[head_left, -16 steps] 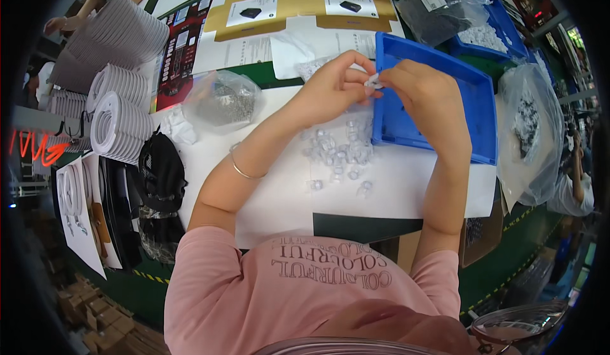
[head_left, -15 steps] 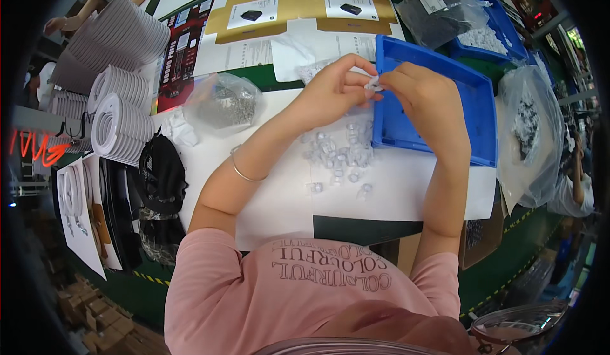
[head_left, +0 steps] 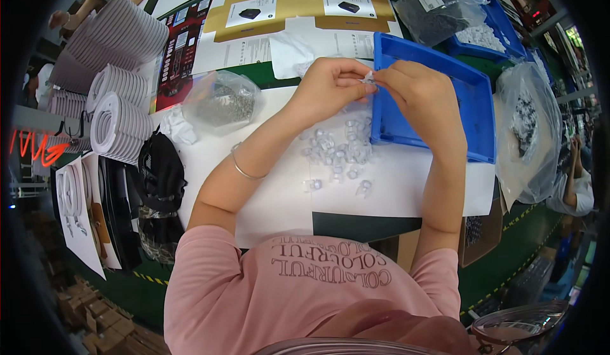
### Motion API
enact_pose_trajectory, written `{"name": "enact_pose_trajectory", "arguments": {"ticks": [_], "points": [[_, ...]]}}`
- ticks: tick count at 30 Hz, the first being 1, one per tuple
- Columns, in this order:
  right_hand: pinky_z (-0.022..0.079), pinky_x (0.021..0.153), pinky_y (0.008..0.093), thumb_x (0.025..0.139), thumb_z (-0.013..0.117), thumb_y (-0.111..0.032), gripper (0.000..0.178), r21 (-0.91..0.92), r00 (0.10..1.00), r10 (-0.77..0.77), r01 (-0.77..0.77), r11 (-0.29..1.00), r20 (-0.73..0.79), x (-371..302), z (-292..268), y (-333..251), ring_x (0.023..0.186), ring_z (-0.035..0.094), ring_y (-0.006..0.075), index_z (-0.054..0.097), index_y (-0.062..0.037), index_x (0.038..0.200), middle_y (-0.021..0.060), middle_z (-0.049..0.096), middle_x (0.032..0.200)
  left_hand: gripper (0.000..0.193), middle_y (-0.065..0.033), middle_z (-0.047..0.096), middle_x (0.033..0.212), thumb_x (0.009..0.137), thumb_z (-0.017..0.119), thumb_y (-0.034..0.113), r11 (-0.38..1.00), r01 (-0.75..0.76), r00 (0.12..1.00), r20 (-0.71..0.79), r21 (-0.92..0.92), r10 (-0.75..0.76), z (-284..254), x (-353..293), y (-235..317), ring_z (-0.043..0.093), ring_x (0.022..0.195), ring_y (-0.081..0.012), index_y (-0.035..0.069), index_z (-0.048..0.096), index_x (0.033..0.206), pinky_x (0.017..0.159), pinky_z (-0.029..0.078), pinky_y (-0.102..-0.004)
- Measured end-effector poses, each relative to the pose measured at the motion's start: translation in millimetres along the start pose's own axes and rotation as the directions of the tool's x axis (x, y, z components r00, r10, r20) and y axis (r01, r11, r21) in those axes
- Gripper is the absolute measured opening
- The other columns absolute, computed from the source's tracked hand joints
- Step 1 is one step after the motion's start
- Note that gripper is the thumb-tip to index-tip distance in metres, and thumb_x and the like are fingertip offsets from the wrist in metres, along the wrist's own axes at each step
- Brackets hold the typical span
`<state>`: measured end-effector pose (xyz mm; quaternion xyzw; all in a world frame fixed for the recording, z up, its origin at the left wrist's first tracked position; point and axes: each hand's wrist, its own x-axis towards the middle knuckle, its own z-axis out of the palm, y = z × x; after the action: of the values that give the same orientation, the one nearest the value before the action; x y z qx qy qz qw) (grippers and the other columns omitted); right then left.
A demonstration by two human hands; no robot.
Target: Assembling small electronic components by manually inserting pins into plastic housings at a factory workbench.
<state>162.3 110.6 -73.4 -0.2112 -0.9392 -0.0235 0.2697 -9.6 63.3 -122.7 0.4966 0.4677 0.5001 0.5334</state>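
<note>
Between my two hands is a small clear plastic part (head_left: 368, 78), held at the near-left rim of a blue plastic bin (head_left: 435, 144). My left hand (head_left: 332, 89) pinches it between thumb and fingers. The fingertips of my right hand (head_left: 413, 91) close on the same part from the other side, over the bin. Fingers cover most of the part, so its exact kind is hard to make out. Below my left hand, a loose pile of small clear plastic pieces (head_left: 340, 150) lies on the white sheet (head_left: 273, 199).
A clear bag of small metal pieces (head_left: 222, 104) lies left of my left forearm. Stacked white rings (head_left: 117, 126) and a black bag (head_left: 162, 170) stand farther left. Flat printed cardboard (head_left: 298, 12) covers the far table. A bag of black parts (head_left: 524, 123) sits right of the bin.
My left fingers have closed in, with the thumb now pressed against the part. My right hand stays almost in place, its fingertips meeting the left ones.
</note>
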Motion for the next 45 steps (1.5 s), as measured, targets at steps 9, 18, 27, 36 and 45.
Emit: {"name": "enact_pose_trajectory", "arguments": {"ticks": [9, 18, 27, 36, 45], "points": [[0.048, 0.059, 0.0325, 0.068, 0.058, -0.005, 0.006, -0.007, 1.000, -0.004, 0.004, 1.000, 0.014, 5, 7, 2, 0.070, 0.061, 0.0228, 0.060, -0.0059, 0.074, 0.0066, 0.059, 0.071, 0.022, -0.0100, 0.066, 0.092, 0.080, 0.062, 0.000, 0.998, 0.049, 0.998, -0.037, 0.034, -0.047, -5, 6, 0, 0.064, 0.082, -0.0131, -0.006, 0.061, 0.101, 0.075, 0.051, -0.0227], [0.049, 0.064, 0.0326, 0.067, 0.056, -0.010, 0.012, 0.061, 0.999, -0.041, 0.041, 0.997, 0.003, 7, -1, 8, 0.074, 0.063, 0.0241, 0.067, -0.0112, 0.073, 0.0094, 0.062, 0.075, 0.015, -0.0061, 0.066, 0.084, 0.082, 0.065, 0.007, 0.954, -0.087, 0.992, -0.059, 0.286, 0.108, -5, 15, -12, 0.061, 0.072, -0.0092, -0.002, 0.064, 0.094, 0.064, 0.049, -0.0218], [0.048, 0.060, 0.0321, 0.069, 0.059, -0.012, 0.008, 0.060, 0.998, -0.015, 0.019, 0.998, -0.068, -2, 9, 2, 0.071, 0.061, 0.0215, 0.061, -0.0107, 0.076, 0.0047, 0.058, 0.072, 0.014, -0.0092, 0.066, 0.086, 0.082, 0.062, 0.000, 0.989, -0.118, 0.991, -0.051, 0.087, 0.123, -3, 1, -14, 0.064, 0.077, -0.0110, -0.006, 0.060, 0.095, 0.067, 0.051, -0.0207], [0.048, 0.059, 0.0334, 0.069, 0.058, -0.012, 0.004, 0.048, 0.996, -0.018, 0.023, 0.999, -0.091, 3, 9, 8, 0.070, 0.061, 0.0228, 0.058, -0.0103, 0.072, 0.0050, 0.058, 0.071, 0.021, -0.0098, 0.066, 0.091, 0.078, 0.062, -0.003, 0.995, -0.027, 0.996, -0.082, -0.093, 0.019, -3, 3, -4, 0.063, 0.079, -0.0138, -0.004, 0.060, 0.099, 0.072, 0.051, -0.0240], [0.048, 0.056, 0.0328, 0.067, 0.058, -0.010, 0.010, 0.027, 0.979, -0.045, 0.051, 0.998, -0.199, 7, -1, 15, 0.067, 0.060, 0.0235, 0.061, -0.0104, 0.077, 0.0052, 0.059, 0.072, 0.022, -0.0116, 0.066, 0.092, 0.081, 0.064, 0.003, 0.962, -0.002, 1.000, -0.026, -0.273, -0.005, 4, 6, 15, 0.064, 0.084, -0.0160, -0.006, 0.060, 0.101, 0.074, 0.052, -0.0245]]}}
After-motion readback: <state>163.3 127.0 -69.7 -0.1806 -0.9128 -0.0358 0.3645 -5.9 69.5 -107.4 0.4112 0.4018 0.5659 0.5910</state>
